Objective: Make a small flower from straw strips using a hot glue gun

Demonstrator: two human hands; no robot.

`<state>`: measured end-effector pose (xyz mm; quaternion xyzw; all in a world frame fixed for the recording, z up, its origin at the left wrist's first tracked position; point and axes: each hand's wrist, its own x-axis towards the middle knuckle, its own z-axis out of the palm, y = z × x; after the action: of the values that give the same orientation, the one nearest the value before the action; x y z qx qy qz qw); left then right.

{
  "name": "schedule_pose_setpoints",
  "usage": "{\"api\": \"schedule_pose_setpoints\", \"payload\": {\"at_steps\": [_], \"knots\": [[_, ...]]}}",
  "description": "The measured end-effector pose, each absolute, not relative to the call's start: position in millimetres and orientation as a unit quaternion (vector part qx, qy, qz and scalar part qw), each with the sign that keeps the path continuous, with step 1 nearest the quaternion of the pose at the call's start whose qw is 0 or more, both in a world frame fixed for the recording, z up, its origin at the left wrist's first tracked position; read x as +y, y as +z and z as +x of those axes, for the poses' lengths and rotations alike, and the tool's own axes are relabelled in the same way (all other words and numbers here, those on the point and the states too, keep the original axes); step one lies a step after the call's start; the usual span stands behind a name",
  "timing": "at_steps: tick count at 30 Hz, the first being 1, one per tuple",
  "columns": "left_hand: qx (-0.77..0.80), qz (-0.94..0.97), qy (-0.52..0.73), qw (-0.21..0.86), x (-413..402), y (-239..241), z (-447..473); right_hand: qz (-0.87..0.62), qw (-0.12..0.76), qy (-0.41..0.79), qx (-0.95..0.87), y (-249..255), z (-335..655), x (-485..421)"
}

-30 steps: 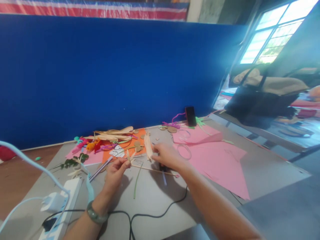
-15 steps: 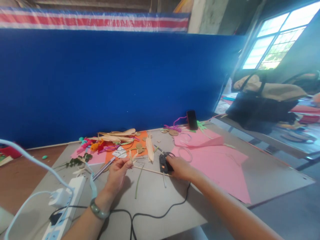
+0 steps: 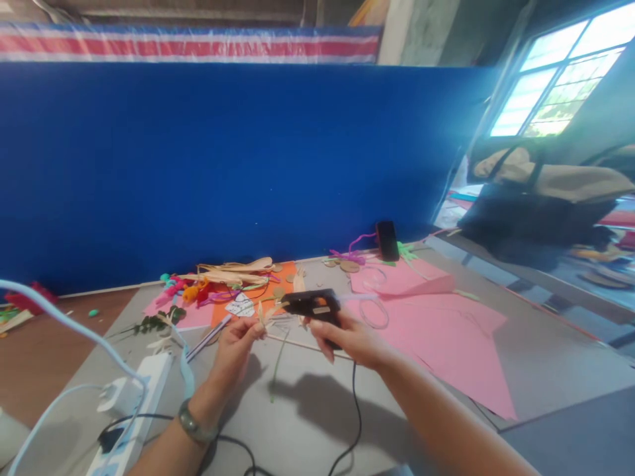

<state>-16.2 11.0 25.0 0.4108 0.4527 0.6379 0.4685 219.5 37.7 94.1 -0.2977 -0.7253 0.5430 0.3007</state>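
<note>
- At the left, the left hand (image 3: 237, 345) pinches the base of a small spray of pale, papery petals (image 3: 262, 316) just above the grey table; that pinch is best held steady, fingertips low and out of the nozzle's line.
- The petals' tips point up and away from the wearer, splaying outward.
- A thin, straw-coloured, straight stick (image 3: 292, 343) seems to start at the pinch; its long axis runs rightward and slightly toward the wearer, passing below the gun.
- Right of the petals is the black plastic glue gun (image 3: 313, 303), raised over the table. Its barrel lies nearly crosswise, nozzle leftward at the petals; whether they touch, I cannot tell. A small, controlled bead would likely suit such thin material.
- The right hand (image 3: 351, 336) wraps the grip; trigger pressure is not visible.
- The thin black cord (image 3: 357, 416) hangs below; slack helps aim.
</note>
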Motion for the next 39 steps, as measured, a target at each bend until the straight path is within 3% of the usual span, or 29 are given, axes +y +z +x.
{"api": "schedule_pose_setpoints", "payload": {"at_steps": [10,26,39], "knots": [[0.457,0.404,0.639,0.468,14.2,21.5,-22.5,-0.269,0.356,0.606,-0.658,59.9,203.3,48.4],[0.418,0.345,0.631,0.554,14.8,22.4,-22.1,-0.343,0.311,0.555,-0.691,47.1,214.5,59.2],[0.460,0.423,0.606,0.493,16.0,13.1,-21.6,-0.347,0.277,0.564,-0.696,47.2,206.5,52.0]]}}
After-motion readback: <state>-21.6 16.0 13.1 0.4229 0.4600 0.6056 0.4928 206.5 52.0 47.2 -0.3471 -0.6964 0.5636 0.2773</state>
